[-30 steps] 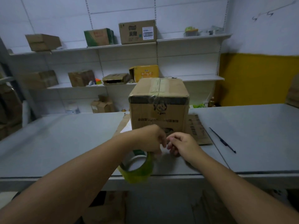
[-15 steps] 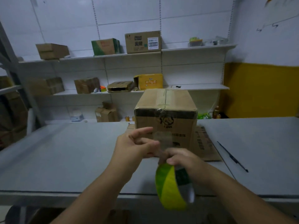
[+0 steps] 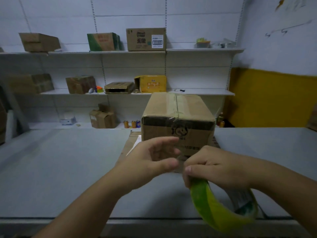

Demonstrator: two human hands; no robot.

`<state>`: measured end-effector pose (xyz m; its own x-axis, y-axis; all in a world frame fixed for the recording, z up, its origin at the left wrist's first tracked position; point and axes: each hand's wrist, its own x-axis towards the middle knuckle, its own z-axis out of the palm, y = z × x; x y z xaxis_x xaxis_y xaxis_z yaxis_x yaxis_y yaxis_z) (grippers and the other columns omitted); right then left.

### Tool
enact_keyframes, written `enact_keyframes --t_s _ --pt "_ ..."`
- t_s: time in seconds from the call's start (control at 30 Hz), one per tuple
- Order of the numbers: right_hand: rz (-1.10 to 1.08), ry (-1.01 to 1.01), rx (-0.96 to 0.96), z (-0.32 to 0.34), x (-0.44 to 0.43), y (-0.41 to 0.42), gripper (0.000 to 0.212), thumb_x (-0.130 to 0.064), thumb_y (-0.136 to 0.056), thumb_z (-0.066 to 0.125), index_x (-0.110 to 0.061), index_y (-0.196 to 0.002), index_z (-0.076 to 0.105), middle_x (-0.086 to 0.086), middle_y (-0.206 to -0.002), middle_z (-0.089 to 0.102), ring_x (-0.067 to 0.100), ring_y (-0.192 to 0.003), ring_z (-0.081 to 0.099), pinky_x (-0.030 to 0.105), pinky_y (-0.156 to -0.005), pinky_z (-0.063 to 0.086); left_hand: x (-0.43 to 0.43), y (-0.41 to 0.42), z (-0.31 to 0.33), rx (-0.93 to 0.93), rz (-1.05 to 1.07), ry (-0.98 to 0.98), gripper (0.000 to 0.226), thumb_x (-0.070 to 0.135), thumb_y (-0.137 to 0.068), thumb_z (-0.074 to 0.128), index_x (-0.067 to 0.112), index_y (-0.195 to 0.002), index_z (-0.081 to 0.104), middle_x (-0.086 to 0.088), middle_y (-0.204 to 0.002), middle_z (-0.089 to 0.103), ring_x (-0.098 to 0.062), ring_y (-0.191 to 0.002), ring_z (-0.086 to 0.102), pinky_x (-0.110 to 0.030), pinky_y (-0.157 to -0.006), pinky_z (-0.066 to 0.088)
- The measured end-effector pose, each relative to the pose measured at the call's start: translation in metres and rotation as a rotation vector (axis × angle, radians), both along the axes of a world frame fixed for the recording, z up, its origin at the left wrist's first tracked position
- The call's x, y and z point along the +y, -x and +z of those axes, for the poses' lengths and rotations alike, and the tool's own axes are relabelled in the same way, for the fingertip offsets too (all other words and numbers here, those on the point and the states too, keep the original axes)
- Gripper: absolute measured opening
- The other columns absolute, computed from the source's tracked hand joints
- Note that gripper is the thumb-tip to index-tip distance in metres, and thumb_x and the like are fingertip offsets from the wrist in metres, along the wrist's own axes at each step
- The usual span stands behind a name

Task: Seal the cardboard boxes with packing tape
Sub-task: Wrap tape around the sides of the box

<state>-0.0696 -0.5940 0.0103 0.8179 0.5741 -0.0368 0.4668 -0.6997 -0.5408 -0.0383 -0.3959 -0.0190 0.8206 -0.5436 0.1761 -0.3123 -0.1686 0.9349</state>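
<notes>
Visibly taped box [image 3: 178, 107] seam; tape roll [image 3: 205, 203] green-yellow.

Grey table [image 3: 68, 169]: flattened cardboard sheet [image 3: 127, 146] lies flat mid-table, and a taped cardboard box [image 3: 178, 107] stands upright on it. Behind the table are wall shelves. Top shelf [image 3: 205, 50]: three boxes and small items at the right end. Middle shelf [image 3: 205, 92]: several boxes, including a yellow one [image 3: 151, 83]. Lowest level: torn box [image 3: 103, 117], cans [image 3: 132, 124].
</notes>
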Motion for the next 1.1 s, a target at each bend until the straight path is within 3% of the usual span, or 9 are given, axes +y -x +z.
enact_keyframes --t_s 0.17,0.33,0.53,0.63,0.73,0.83,0.9,0.97,1.1 --pt "-0.046 0.062 0.014 0.017 -0.003 -0.003 0.037 -0.032 -0.099 0.042 -0.019 -0.083 0.072 -0.005 -0.082 0.069 0.006 -0.074 0.062 0.028 -0.073 0.05 -0.01 -0.004 0.025 -0.236 0.033 -0.019 0.019 0.034 -0.061 0.07 0.027 -0.078 0.074 0.004 -0.078 0.073 -0.011 -0.076 0.069 -0.027 -0.073 0.056" --pt "-0.137 0.103 0.144 0.029 -0.017 -0.015 0.05 -0.041 -0.1 0.034 0.0 -0.098 0.063 0.024 -0.104 0.059 0.036 -0.097 0.057 0.049 -0.093 0.045 -0.018 -0.005 0.032 -0.452 0.101 -0.163 0.021 0.023 -0.075 0.073 0.034 -0.091 0.068 0.012 -0.083 0.071 0.002 -0.077 0.067 -0.018 -0.074 0.056" --pt "-0.289 0.092 0.279 0.035 -0.025 -0.022 0.047 -0.049 -0.098 0.033 -0.014 -0.111 0.061 0.005 -0.113 0.059 0.013 -0.104 0.055 0.021 -0.084 0.045 -0.03 -0.018 0.034 -0.395 0.009 -0.233 0.045 0.007 -0.07 0.079 0.031 -0.104 0.061 0.008 -0.097 0.068 -0.003 -0.089 0.066 -0.021 -0.08 0.055" --pt "-0.328 0.077 0.273 0.033 -0.031 -0.023 0.042 -0.059 -0.093 0.028 -0.027 -0.09 0.055 -0.002 -0.096 0.056 0.014 -0.095 0.055 0.023 -0.08 0.045 -0.031 -0.019 0.032 -0.377 0.039 -0.145 0.038 0.004 -0.073 0.076 0.026 -0.102 0.063 0.001 -0.095 0.07 -0.009 -0.087 0.068 -0.027 -0.08 0.056" --pt "-0.276 0.064 0.23 0.032 -0.037 -0.022 0.083 -0.087 -0.069 0.023 -0.009 -0.076 0.051 0.009 -0.072 0.05 0.022 -0.072 0.05 0.033 -0.075 0.045 -0.03 -0.017 0.034 -0.305 0.139 0.034 0.014 0.009 -0.075 0.071 0.017 -0.086 0.071 -0.005 -0.082 0.073 -0.019 -0.08 0.07 -0.033 -0.076 0.058" --pt "-0.206 -0.066 0.278 0.031 -0.054 -0.022 0.124 -0.098 -0.044 0.038 0.006 -0.109 0.055 0.025 -0.098 0.059 0.027 -0.083 0.06 0.031 -0.073 0.053 -0.025 -0.015 0.039 -0.23 0.209 0.165 0.008 0.011 -0.071 0.07 0.012 -0.078 0.072 -0.009 -0.076 0.073 -0.026 -0.076 0.07 -0.034 -0.07 0.059" --pt "-0.246 -0.183 0.387 0.036 -0.071 -0.021 0.108 -0.082 -0.051 0.063 -0.003 -0.124 0.051 0.018 -0.099 0.06 0.019 -0.079 0.063 0.028 -0.065 0.053 -0.018 -0.014 0.043 -0.19 0.253 0.24 0.015 0.014 -0.066 0.069 0.008 -0.08 0.071 -0.009 -0.074 0.073 -0.022 -0.073 0.071 -0.028 -0.065 0.059" --pt "-0.307 -0.197 0.478 0.041 -0.086 -0.017 0.068 -0.038 -0.07 0.079 -0.009 -0.123 0.05 0.012 -0.09 0.06 0.016 -0.068 0.064 0.027 -0.057 0.054 -0.009 -0.015 0.048 -0.172 0.297 0.275 0.016 0.013 -0.066 0.068 0.007 -0.081 0.07 -0.007 -0.073 0.073 -0.017 -0.07 0.07 -0.022 -0.062 0.058" --pt "-0.615 0.017 0.458 0.048 -0.099 -0.015 0.023 -0.014 -0.093 0.056 -0.008 -0.115 0.059 0.013 -0.094 0.063 0.021 -0.071 0.067 0.032 -0.06 0.056 0.009 -0.024 0.049 -0.151 0.414 0.24 0.008 0.006 -0.077 0.065 0.01 -0.083 0.069 -0.009 -0.079 0.072 -0.022 -0.077 0.07 -0.028 -0.067 0.058"
